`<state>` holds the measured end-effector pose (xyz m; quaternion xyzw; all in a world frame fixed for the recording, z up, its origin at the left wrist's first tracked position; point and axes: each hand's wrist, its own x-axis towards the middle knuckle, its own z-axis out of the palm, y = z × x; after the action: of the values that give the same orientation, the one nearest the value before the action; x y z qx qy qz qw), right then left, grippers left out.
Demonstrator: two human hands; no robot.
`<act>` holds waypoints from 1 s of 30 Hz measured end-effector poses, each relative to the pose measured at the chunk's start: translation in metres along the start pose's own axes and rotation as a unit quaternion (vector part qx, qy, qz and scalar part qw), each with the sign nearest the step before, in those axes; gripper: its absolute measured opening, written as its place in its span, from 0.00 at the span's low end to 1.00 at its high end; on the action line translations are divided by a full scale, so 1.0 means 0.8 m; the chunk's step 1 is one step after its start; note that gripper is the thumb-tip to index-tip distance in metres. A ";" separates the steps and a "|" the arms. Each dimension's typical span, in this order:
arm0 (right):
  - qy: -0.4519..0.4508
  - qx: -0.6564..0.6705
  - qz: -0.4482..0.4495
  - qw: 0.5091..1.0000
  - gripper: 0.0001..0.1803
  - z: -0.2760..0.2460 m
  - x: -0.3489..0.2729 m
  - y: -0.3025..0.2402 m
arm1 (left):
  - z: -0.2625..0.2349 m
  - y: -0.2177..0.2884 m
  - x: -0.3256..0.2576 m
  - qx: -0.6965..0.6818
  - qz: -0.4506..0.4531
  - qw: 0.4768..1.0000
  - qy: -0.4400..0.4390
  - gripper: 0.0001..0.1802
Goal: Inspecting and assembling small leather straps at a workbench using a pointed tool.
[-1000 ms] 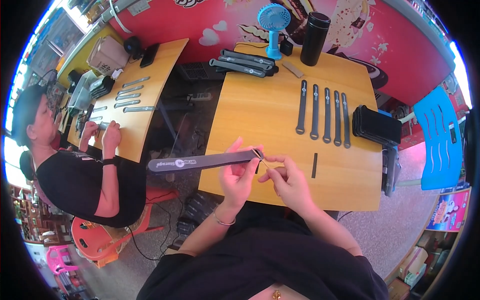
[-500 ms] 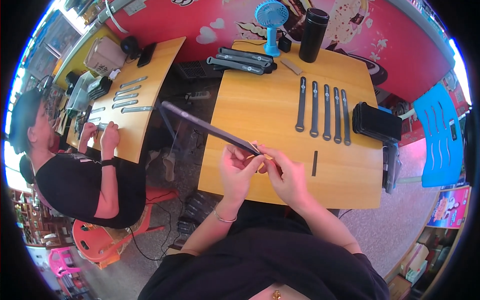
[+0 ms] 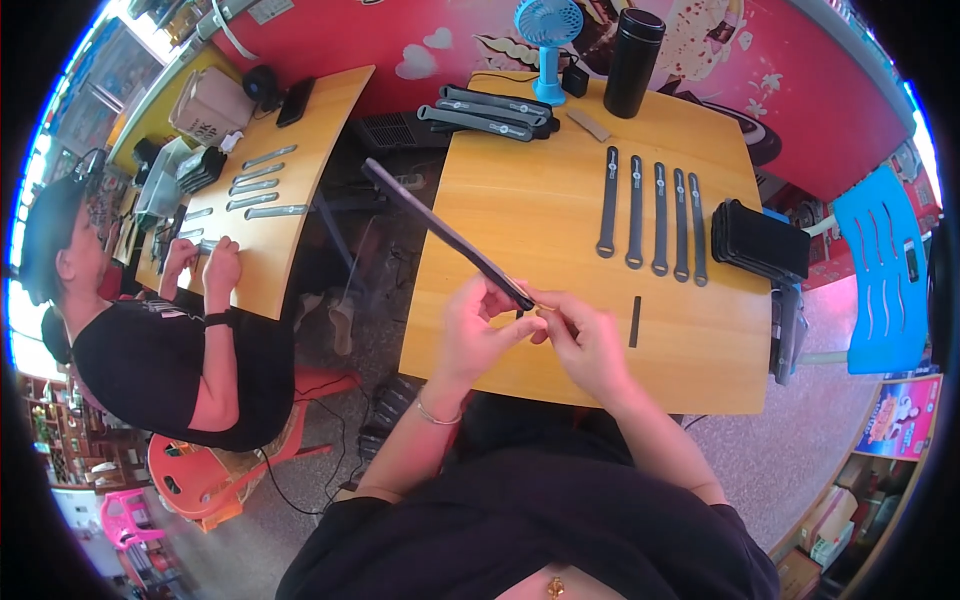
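Landmark: wooden table [image 3: 560, 230]. Well left of it, a co-worker [image 3: 150, 330] sits at a second table [image 3: 300, 150] with grey strips. Over the near edge, left hand [image 3: 472, 330] pinches the near end of a long dark strap [image 3: 440, 232], which slants up-left past the table's left edge. Right hand [image 3: 585, 340] just beside it, fingertips closed on the same end. Right of the hands: small dark strip [image 3: 635, 321]; beyond, a row of five straps [image 3: 652, 215].
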<state>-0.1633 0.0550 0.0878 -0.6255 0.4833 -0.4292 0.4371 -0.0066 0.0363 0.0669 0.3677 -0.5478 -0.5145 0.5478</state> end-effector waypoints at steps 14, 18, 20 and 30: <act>0.048 -0.102 -0.070 0.991 0.15 -0.011 0.001 0.008 | 0.006 0.002 -0.010 0.230 0.041 0.970 -0.060 0.10; 0.080 -0.225 -0.141 0.961 0.17 -0.030 0.014 0.006 | 0.003 0.004 -0.023 0.235 0.039 0.964 -0.120 0.11; 0.108 -0.253 -0.148 0.950 0.17 -0.047 0.024 0.003 | 0.010 0.004 -0.045 0.259 0.021 0.948 -0.182 0.11; -0.037 -0.407 -0.234 0.882 0.20 -0.049 -0.017 -0.038 | 0.011 -0.005 -0.019 -0.116 -0.230 0.964 -0.060 0.16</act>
<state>-0.1963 0.0676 0.1256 -0.8585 0.4386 -0.2613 0.0484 -0.0135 0.0515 0.0608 0.3861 -0.4166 -0.7078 0.4200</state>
